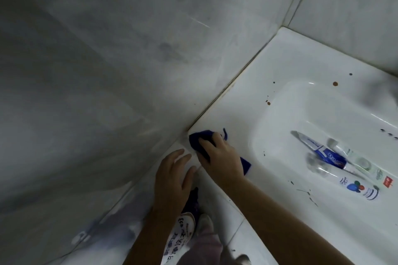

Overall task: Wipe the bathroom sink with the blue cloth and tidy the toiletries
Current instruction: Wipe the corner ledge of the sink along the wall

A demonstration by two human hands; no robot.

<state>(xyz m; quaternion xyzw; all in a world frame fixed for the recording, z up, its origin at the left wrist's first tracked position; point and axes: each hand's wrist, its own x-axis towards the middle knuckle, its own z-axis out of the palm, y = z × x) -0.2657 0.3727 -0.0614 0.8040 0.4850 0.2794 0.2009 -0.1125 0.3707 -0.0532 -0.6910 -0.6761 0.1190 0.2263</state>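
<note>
Nearest the camera, left hand (174, 176) hangs off the sink's front-left corner, fingers spread, holding nothing; looks free for balance, though I can't tell if it touches the edge. Right hand (219, 155) is pressed flat on the blue cloth (201, 139), palm down, fingers pinning the wad against the sink rim (234, 118) at its near-left corner, right by the wall (107, 71). One tail of cloth sticks out under the wrist. Flat press fits scrubbing the ledge, not carrying the cloth.

Further in, three toiletry tubes lie loose in the basin (301, 114), overlapping: blue-and-white tube (323, 150), clear greenish tube (364, 162), white tube with coloured dots (353, 185). Probably dropped there to clear the rim for wiping; tidying not done.

Beyond, brown spots (335, 84) dot the far rim and dark specks mark the near basin side, so wiping is early. Far right edge is blurred, unreadable.
</note>
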